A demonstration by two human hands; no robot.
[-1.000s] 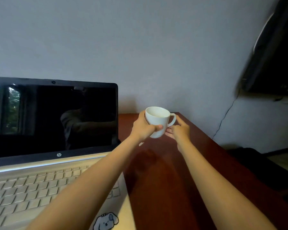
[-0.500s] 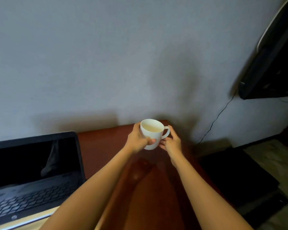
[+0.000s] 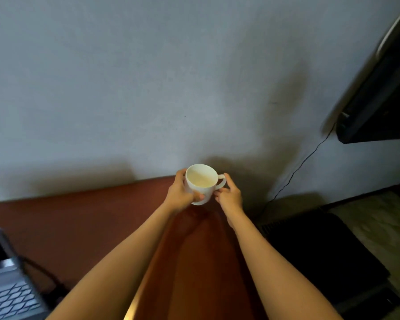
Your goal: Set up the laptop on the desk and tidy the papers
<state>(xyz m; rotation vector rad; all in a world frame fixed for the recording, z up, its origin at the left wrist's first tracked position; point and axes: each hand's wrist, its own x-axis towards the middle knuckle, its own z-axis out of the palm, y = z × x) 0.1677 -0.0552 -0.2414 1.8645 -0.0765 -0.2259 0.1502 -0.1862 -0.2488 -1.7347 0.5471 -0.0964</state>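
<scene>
A white mug (image 3: pixel 201 181) is held over the far right corner of the reddish-brown desk (image 3: pixel 83 218), close to the grey wall. My left hand (image 3: pixel 181 195) grips its body, thumb across the front. My right hand (image 3: pixel 229 195) pinches the handle side. Whether the mug touches the desk I cannot tell. The open silver laptop (image 3: pixel 4 280) shows only at the bottom left edge, with part of its dark screen and keyboard. No papers are in view.
A dark wall-mounted screen (image 3: pixel 379 100) hangs at the upper right, with a thin cable (image 3: pixel 296 172) running down the wall. Right of the desk edge, a black object (image 3: pixel 321 255) sits low over a light patterned floor (image 3: pixel 379 225).
My view has swung right and up, so the laptop slid to the bottom left corner. Both hands kept hold of the mug and carried it farther toward the wall corner.
</scene>
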